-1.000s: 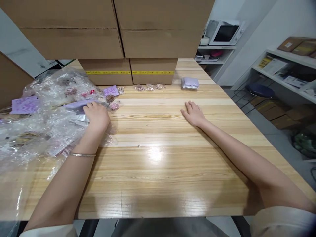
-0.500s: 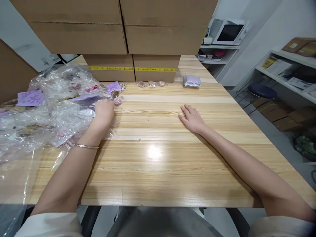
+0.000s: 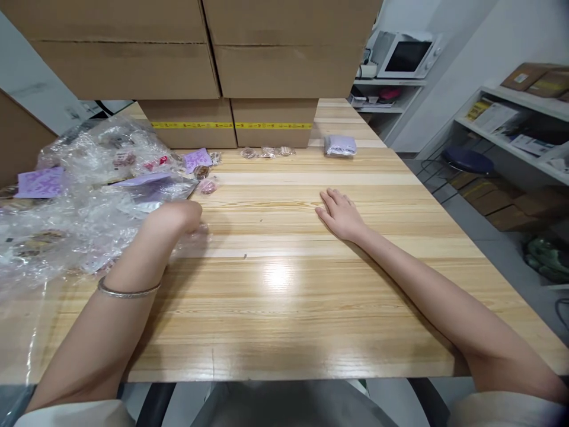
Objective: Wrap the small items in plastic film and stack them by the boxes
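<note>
Can't see grip of left hand (image 3: 180,217) at plastic-bag heap (image 3: 95,207), left side of table (image 3: 275,320); note right hand (image 3: 341,216) lying open, right of table's centre. Could drag neighbouring bags (image 3: 153,188) along through snagging.

A white microwave (image 3: 406,56) sits on a shelf (image 3: 395,83), and a blue stool (image 3: 467,160) stands near what look like cardboard boxes (image 3: 510,218).
</note>
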